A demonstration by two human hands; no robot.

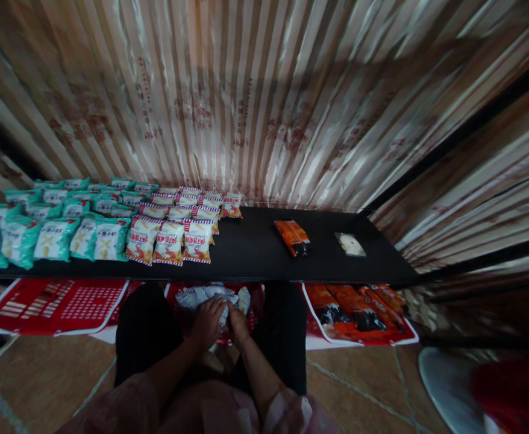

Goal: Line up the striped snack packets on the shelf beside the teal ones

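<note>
Both my hands reach down between my knees into a red basket (256,297) under the black shelf (250,250). My left hand (206,322) lies on a pile of white snack packets (201,295), fingers curled over them. My right hand (237,322) is beside it, fingers bent down among the same packets; what it grips is hidden. On the shelf lie rows of teal packets (56,232) at the left, red-and-white packets (169,238) beside them, one orange packet (293,237) and one small clear packet (350,244).
A red basket (56,304) sits under the shelf at the left, and another holds orange packets (355,307) at the right. A striped curtain (264,108) hangs behind the shelf. A grey stool or fan base (445,386) stands on the tiled floor at lower right.
</note>
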